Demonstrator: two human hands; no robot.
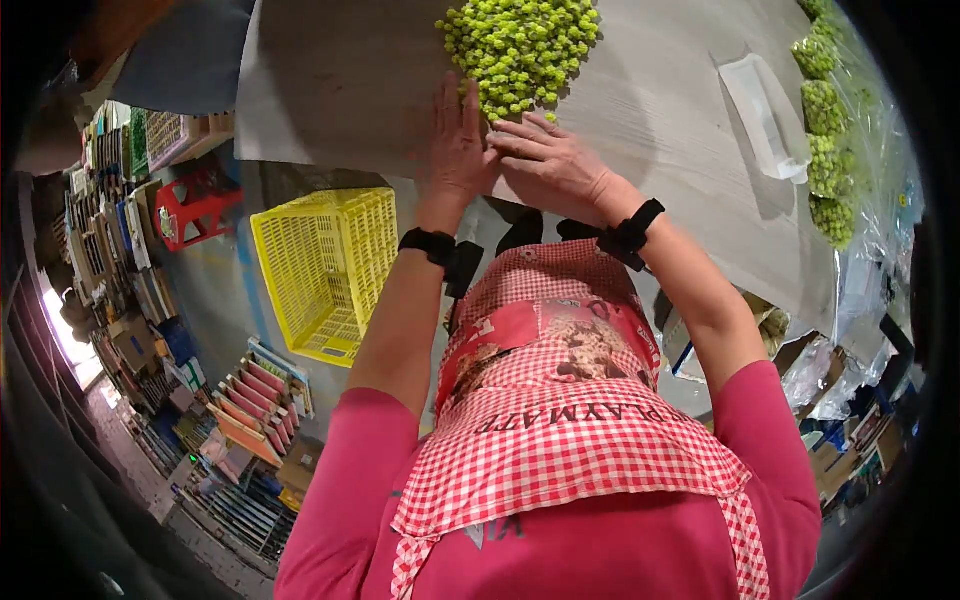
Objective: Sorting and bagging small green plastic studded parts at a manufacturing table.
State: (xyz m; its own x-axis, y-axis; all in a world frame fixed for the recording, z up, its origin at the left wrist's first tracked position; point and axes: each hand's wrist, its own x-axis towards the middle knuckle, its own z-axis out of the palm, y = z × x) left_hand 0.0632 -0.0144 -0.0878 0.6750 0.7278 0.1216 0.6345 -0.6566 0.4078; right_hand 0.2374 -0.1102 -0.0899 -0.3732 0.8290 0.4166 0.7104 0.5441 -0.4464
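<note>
Left hand (pixel 458 150) open, outstretched at near edge of mound of small yellow-green clustered pieces (pixel 520 55); right hand (pixel 560 160) open alongside. Mound on broad grey desk (pixel 350 70), just beyond hands. Yellow rectangular perforated plastic crate (pixel 372 245) left of left hand.

There are two hands (pixel 458 155) (pixel 562 160), two wristbands (pixel 430 244) (pixel 634 230), one green heap (pixel 520 50), one yellow crate (pixel 368 240).

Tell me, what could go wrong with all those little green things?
Some green pieces might get squashed, since the left hand and right hand are right beside them. A few could get knocked off the near edge of the table. Somebody might also bump the yellow crate close by on the left.
</note>
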